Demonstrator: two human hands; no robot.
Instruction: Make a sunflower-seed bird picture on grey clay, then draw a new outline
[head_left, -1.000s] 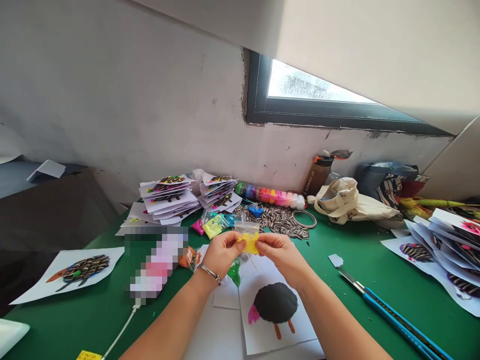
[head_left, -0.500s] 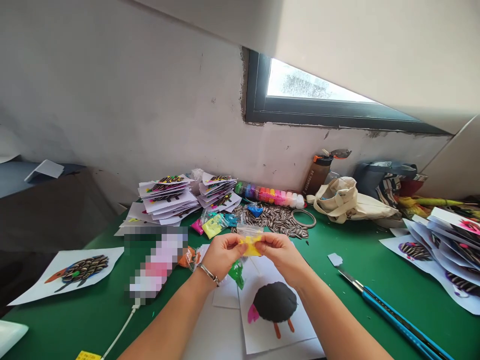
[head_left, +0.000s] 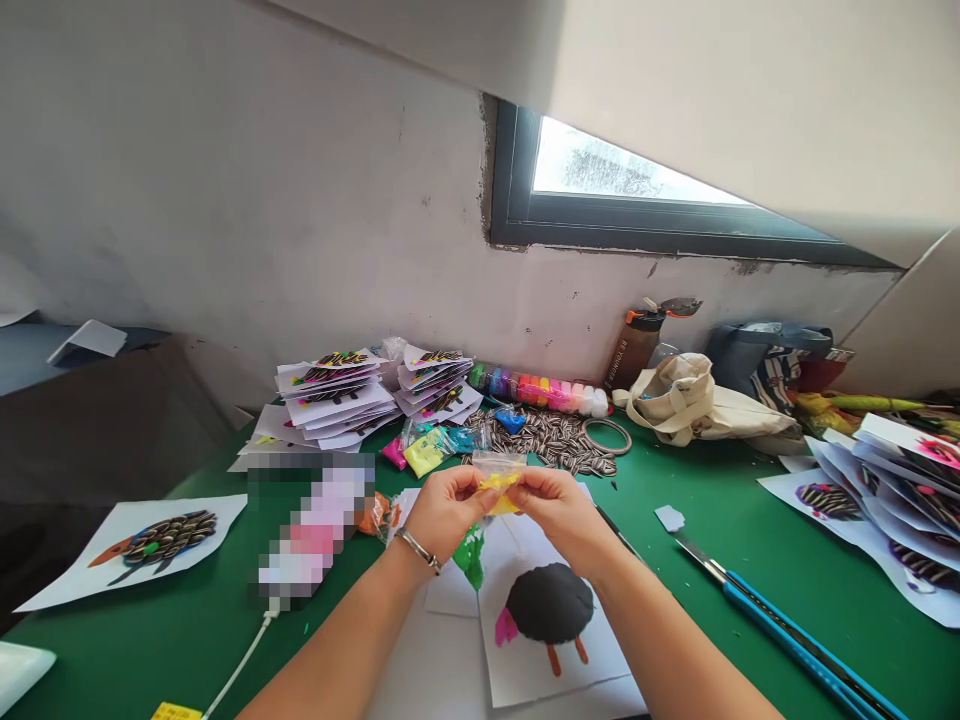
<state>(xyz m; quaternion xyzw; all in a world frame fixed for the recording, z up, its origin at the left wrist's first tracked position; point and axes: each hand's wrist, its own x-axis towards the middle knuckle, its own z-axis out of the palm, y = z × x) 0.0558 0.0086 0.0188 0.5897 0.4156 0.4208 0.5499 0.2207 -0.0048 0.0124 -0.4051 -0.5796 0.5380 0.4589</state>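
Between my two hands I hold a small clear plastic bag (head_left: pixel 501 466) with yellow modelling clay in it. My left hand (head_left: pixel 448 508) pinches the bag's left side, and my right hand (head_left: pixel 551 505) pinches its right side. Under my hands lies a white sheet (head_left: pixel 517 680) bearing a black clay oval (head_left: pixel 551 603) with a pink head and two orange-brown legs. A bag of green clay (head_left: pixel 470 556) is just below my left hand, partly hidden by it. An orange clay bag (head_left: pixel 377 515) lies left of my left wrist.
Loose striped sunflower seeds (head_left: pixel 559 440), clay bags (head_left: pixel 427 452) and a row of coloured clay tubs (head_left: pixel 540 390) lie behind my hands. Stacks of seed pictures (head_left: pixel 337 400) stand back left. A blue utility knife (head_left: pixel 787 630) with its blade out lies right. A bottle (head_left: pixel 634 350) stands near the wall.
My hands stay in nearly the same place, still pinching the bag. The yellow clay inside looks slightly more spread, and the green clay bag hangs or lies a little lower.
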